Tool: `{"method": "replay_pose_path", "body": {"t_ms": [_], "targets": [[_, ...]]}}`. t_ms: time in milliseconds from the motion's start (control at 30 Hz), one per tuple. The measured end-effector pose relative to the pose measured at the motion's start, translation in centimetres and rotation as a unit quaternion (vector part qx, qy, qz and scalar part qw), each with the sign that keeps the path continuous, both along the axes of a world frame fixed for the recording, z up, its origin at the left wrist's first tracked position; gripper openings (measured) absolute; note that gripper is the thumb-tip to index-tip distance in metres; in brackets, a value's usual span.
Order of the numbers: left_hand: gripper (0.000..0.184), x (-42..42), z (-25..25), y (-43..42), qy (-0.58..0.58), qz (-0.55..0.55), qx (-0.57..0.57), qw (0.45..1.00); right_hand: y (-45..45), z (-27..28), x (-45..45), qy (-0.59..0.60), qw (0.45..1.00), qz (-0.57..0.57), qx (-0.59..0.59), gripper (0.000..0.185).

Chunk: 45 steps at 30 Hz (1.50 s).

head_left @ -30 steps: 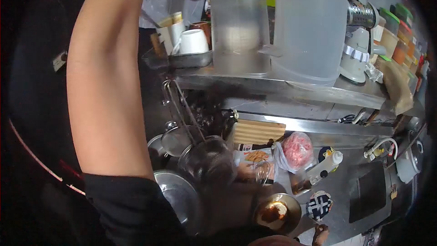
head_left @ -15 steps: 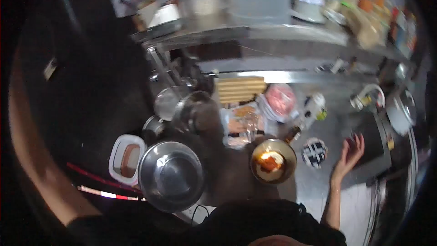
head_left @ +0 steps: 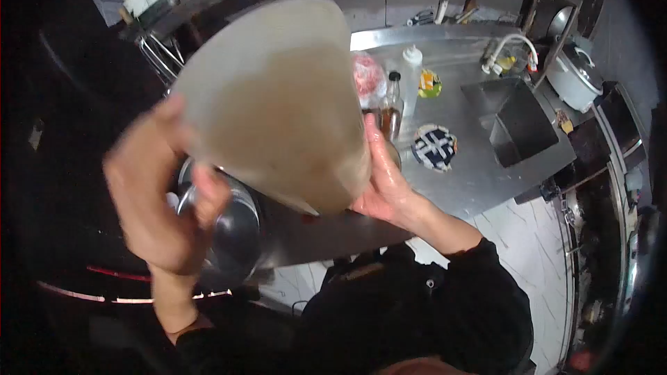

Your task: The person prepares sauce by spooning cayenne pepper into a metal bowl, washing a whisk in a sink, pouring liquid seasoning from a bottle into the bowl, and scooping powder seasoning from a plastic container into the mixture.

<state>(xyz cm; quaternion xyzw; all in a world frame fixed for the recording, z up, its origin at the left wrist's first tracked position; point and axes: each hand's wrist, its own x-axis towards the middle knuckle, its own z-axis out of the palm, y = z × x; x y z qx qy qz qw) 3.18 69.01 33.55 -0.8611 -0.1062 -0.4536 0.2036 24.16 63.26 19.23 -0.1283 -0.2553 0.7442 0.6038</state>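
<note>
Close to the camera is a large translucent whitish plastic container (head_left: 278,104), tilted, with a brownish tone over its middle; I cannot tell whether that is its contents. My left hand (head_left: 156,194), blurred by motion, is closed at the container's left edge, with its thumb below. On the other side, my right hand (head_left: 385,180) looks wet and grips the container's lower right side, fingers pointing up. Behind and below it, a steel bowl (head_left: 236,236) shows in part. The container hides much of the worktop's middle.
On the steel worktop (head_left: 458,194) are a dark sauce bottle (head_left: 392,104), a white squeeze bottle (head_left: 411,73), a pink bagged item (head_left: 368,80) and a black-and-white patterned round item (head_left: 435,147). A sink (head_left: 524,125) with a tap (head_left: 511,45) lies right, near a rice cooker (head_left: 577,76).
The translucent container has come into view between both hands. My right hand, raised and unoccupied before, now grips its side. My left hand has come into view, and the view has shifted right.
</note>
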Motion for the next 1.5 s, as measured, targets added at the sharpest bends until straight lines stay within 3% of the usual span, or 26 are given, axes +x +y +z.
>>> {"method": "replay_pose_path", "body": {"t_ms": [33, 167, 333, 400, 433, 533, 600, 633, 700, 733, 767, 800, 900, 967, 1100, 1133, 1167, 1267, 1467, 1500], "targets": [[0.027, 0.0, -1.6, -1.3, 0.012, 0.02, 0.01, 1.0, -0.5, -1.2, -0.4, -0.035, 0.998, -0.012, -0.041, 0.084], [0.031, -1.8, -8.1, -2.4, 0.003, -0.05, -0.094, 0.994, -1.5, -6.2, -2.3, 0.022, 0.99, -0.021, -0.139, 0.076], [0.043, -1.5, -18.2, -3.8, -0.074, -0.104, -0.361, 0.924, -3.0, -10.7, -5.4, 0.002, 0.984, 0.02, -0.175, 0.073], [0.048, -1.6, -22.4, -4.6, -0.128, -0.157, -0.533, 0.821, -3.6, -11.9, -6.7, -0.032, 0.976, 0.017, -0.215, 0.067], [0.051, -1.7, -24.4, -5.1, -0.161, -0.2, -0.627, 0.736, -3.7, -13.4, -7.1, -0.143, 0.968, -0.014, -0.207, 0.064], [0.059, -2.7, -28.7, -6.4, -0.272, -0.364, -0.805, 0.383, -3.9, -15.8, -6.6, -0.415, 0.892, -0.072, -0.162, 0.055], [0.064, -3.6, -30.7, -6.8, -0.298, -0.427, -0.823, 0.225, -5.4, -13.3, -5.6, -0.518, 0.844, -0.06, -0.128, 0.05], [0.067, -4.1, -31.3, -6.8, -0.306, -0.449, -0.824, 0.16, -6.5, -11.8, -5.0, -0.525, 0.841, -0.086, -0.1, 0.048], [0.073, -4.7, -32.3, -6.4, -0.303, -0.487, -0.815, 0.087, -9.1, -11.3, -3.1, -0.528, 0.833, -0.162, -0.033, 0.049], [0.075, -4.8, -32.8, -6.3, -0.299, -0.503, -0.809, 0.061, -10.3, -8.6, -2.1, -0.5, 0.851, -0.145, -0.067, 0.056], [0.078, -4.7, -33.0, -6.1, -0.294, -0.51, -0.807, 0.045, -11.7, -7.3, -1.2, -0.475, 0.865, -0.142, -0.082, 0.07], [0.081, -4.4, -33.2, -6.0, -0.289, -0.514, -0.807, 0.032, -12.4, -4.0, -0.7, -0.553, 0.813, -0.092, -0.155, 0.092], [0.092, -2.2, -33.0, -6.6, -0.286, -0.388, -0.871, 0.096, -15.6, -3.8, 0.4, -0.648, 0.742, -0.101, -0.137, 0.106], [0.099, 0.8, -31.4, -6.8, -0.236, -0.453, -0.836, 0.199, -16.7, -3.4, 1.4, -0.597, 0.764, -0.076, -0.231, 0.116], [0.103, 3.5, -33.9, -6.9, -0.168, -0.48, -0.758, 0.408, -18.8, -3.8, 2.6, -0.494, 0.795, -0.084, -0.343, 0.133], [0.103, 4.0, -34.6, -6.8, -0.17, -0.489, -0.733, 0.442, -19.0, -3.2, 1.7, -0.454, 0.8, -0.095, -0.38, 0.12], [0.103, 4.4, -35.2, -6.7, -0.171, -0.498, -0.705, 0.475, -19.0, -3.7, 1.5, -0.437, 0.811, -0.123, -0.368, 0.12], [0.096, 4.7, -33.6, -6.6, -0.167, -0.456, -0.766, 0.422, -18.9, -4.9, 0.6, -0.369, 0.834, -0.228, -0.34, 0.118], [0.084, 6.2, -31.1, -6.6, -0.18, -0.472, -0.802, 0.319, -19.9, -8.4, 1.7, -0.471, 0.78, -0.341, -0.23, 0.121], [0.081, 6.4, -31.5, -7.0, -0.191, -0.454, -0.84, 0.225, -19.8, -7.4, 1.6, -0.608, 0.715, -0.303, -0.164, 0.119]]}}
